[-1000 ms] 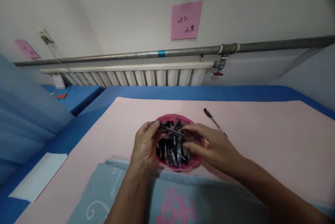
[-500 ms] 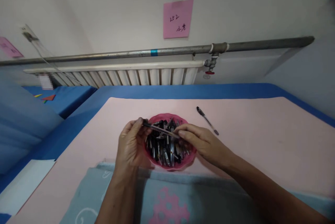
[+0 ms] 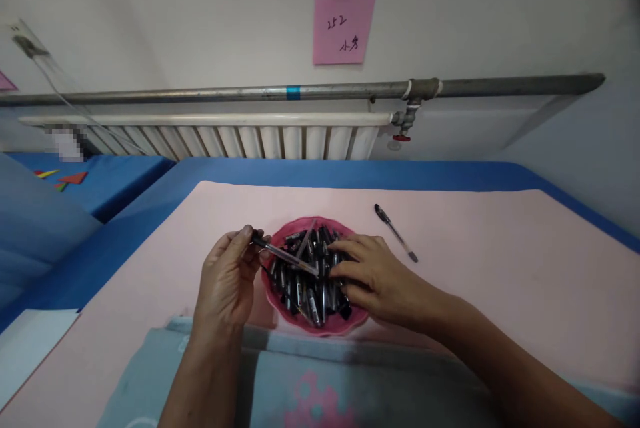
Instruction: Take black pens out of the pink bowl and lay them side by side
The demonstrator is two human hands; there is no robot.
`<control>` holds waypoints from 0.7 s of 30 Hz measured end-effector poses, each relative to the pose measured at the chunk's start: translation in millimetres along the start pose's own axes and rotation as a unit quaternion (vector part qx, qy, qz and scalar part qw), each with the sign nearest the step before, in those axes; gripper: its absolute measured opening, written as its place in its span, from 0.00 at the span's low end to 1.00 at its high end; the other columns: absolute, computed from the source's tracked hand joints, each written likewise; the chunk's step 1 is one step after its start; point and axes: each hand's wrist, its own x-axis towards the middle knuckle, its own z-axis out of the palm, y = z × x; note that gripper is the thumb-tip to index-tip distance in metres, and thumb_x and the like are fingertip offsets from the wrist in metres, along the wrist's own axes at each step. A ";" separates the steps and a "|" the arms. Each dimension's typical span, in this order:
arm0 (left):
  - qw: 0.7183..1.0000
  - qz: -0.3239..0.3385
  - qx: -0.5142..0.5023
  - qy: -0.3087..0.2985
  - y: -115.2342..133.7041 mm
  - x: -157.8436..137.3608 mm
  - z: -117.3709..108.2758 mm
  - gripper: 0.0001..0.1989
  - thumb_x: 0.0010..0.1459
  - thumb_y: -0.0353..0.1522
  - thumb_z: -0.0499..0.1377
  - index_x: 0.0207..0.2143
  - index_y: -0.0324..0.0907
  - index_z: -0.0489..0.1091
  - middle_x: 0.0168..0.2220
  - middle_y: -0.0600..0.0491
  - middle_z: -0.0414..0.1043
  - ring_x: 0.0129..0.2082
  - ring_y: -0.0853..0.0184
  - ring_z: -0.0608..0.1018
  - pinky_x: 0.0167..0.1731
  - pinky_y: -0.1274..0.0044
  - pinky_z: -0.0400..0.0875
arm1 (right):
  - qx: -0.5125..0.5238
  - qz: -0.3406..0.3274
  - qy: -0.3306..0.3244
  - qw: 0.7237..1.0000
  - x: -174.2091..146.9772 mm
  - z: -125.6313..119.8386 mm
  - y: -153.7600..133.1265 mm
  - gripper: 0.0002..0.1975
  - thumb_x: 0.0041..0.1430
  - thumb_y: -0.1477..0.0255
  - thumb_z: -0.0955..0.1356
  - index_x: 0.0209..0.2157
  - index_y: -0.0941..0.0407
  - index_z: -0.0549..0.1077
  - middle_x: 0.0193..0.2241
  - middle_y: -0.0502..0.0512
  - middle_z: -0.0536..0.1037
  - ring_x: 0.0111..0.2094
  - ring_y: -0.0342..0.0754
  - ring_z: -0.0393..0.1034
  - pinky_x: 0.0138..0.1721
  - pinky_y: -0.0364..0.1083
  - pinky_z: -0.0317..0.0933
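Observation:
My left hand (image 3: 227,278) is closed on the black end of a clear-barrelled pen (image 3: 290,257), pinched between thumb and fingers. The pen slants down to the right over a pink scalloped bowl (image 3: 274,313). Inside the bowl lie many black pen caps and clear pen parts (image 3: 313,301). My right hand (image 3: 373,275) is at the bowl's right side, fingers spread and reaching over the pen parts; I see nothing gripped in it. Beyond the bowl, to the right, a pen with a black cap (image 3: 396,233) lies on the pink tabletop (image 3: 480,268).
A grey-blue cloth with a pink pattern (image 3: 270,381) covers the near edge. White paper (image 3: 35,348) lies at lower left. Coloured pieces (image 3: 74,178) rest on a blue surface at far left. Behind the table are a white radiator (image 3: 270,141) and a metal pipe (image 3: 225,93).
My right hand has let go of the pen's lower end and spread its fingers over the bowl. My left hand, still holding the pen, has shifted left. The view has turned slightly.

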 end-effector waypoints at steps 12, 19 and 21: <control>1.000 -0.016 0.010 -0.004 0.4 0.9 -2.4 0.09 0.41 0.31 0.67 0.23 0.37 0.69 0.23 0.54 0.73 0.25 0.70 0.76 0.23 0.80 0.70 | -0.012 0.011 0.063 0.998 0.5 -2.5 0.7 0.09 0.56 0.76 0.64 0.37 0.55 0.74 0.46 0.60 0.72 0.49 0.54 0.62 0.47 0.56 0.56; 1.000 -0.022 0.007 -0.011 2.9 -1.9 -0.5 0.11 0.39 0.31 0.68 0.22 0.37 0.69 0.23 0.54 0.73 0.25 0.70 0.76 0.24 0.80 0.70 | -0.010 0.018 -0.072 0.997 -2.1 -27.3 -23.3 0.11 0.53 0.82 0.61 0.28 0.55 0.73 0.26 0.52 0.73 0.30 0.48 0.63 0.35 0.49 0.55; 1.000 -0.025 0.004 -0.009 3.4 -2.2 -0.3 0.11 0.38 0.31 0.68 0.22 0.37 0.69 0.23 0.54 0.73 0.25 0.70 0.76 0.24 0.80 0.71 | -0.027 0.021 -0.114 0.993 -2.7 -28.8 -31.6 0.11 0.51 0.82 0.62 0.26 0.55 0.73 0.26 0.53 0.73 0.30 0.48 0.63 0.35 0.49 0.53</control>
